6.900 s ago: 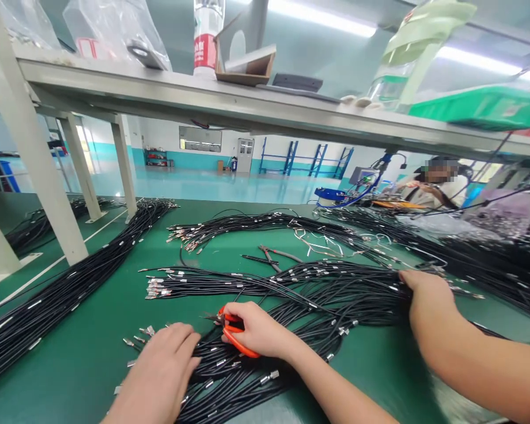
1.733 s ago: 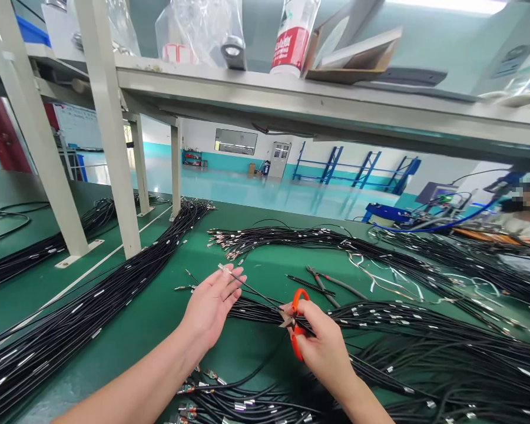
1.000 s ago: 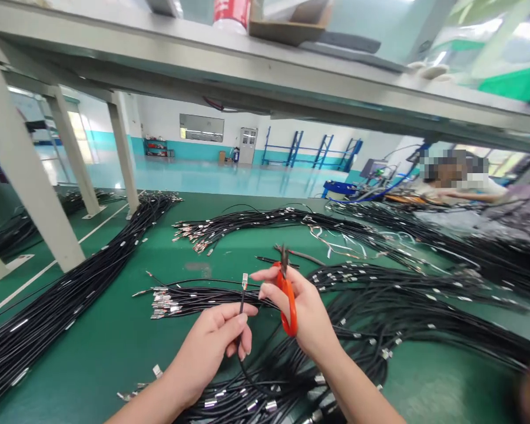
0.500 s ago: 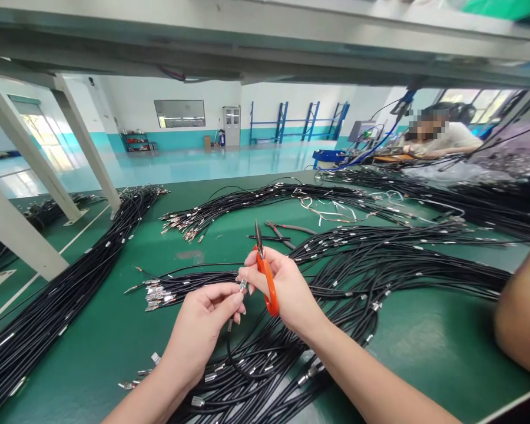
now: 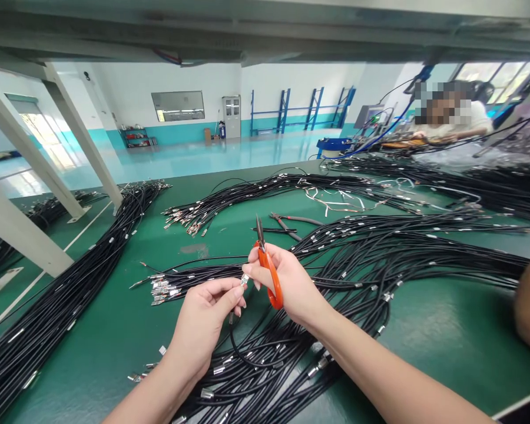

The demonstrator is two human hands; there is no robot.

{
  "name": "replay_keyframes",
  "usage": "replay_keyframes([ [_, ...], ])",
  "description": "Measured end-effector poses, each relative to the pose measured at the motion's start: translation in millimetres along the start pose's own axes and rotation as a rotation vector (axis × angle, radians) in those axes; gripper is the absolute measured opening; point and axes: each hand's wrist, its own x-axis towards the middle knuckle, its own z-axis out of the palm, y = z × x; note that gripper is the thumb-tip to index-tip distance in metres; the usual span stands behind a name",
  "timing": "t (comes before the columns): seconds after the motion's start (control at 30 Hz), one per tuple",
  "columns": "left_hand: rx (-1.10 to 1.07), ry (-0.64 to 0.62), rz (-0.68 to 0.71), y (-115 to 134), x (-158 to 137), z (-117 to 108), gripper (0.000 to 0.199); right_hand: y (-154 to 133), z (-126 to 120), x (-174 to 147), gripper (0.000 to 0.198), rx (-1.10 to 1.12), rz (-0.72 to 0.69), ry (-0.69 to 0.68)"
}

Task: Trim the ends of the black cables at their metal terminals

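Observation:
Between thumb and fingers, my left hand (image 5: 209,318) pinches the end of a black cable (image 5: 233,338), which hangs down below it. A small shiny metal connector (image 5: 244,280) shows at the fingertips. Orange-handled scissors (image 5: 270,274) sit in my right hand (image 5: 289,285), blades pointing up and away from me. The thumb and fingertips of that hand also touch the connector's top end. Below and to the right of both hands lies a loose pile of black cables (image 5: 265,365) with metal ends. Behind my left hand is a bundle with silvery connectors (image 5: 164,287).
Diagonal pliers (image 5: 287,224) lie beyond the scissors on the green tabletop (image 5: 450,335). More cable bundles (image 5: 92,253) run along the left and back. White posts (image 5: 83,141) stand at left, with a shelf beam (image 5: 247,35) overhead. Another person (image 5: 454,112) sits at far right.
The view has shifted slightly, so the bench appears a little higher and to the right. Both hands keep their hold on the connector and scissors, with the connector turned slightly.

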Motion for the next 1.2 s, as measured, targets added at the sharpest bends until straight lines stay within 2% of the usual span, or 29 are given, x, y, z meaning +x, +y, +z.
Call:
replay_keyframes([
  [0.9,0.021,0.112,-0.008,-5.0,2.5,0.3,0.013,1.1,4.6,-2.7,0.023,-0.137,-0.052,0.033],
  [1.0,0.093,0.142,0.048,-7.8,1.4,-0.1,0.022,2.5,4.3,-2.6,0.022,-0.147,-0.062,0.036],
  [1.2,0.284,0.218,0.142,-7.2,-2.7,1.1,0.015,0.6,4.5,-4.1,0.022,-0.163,-0.057,0.058],
])
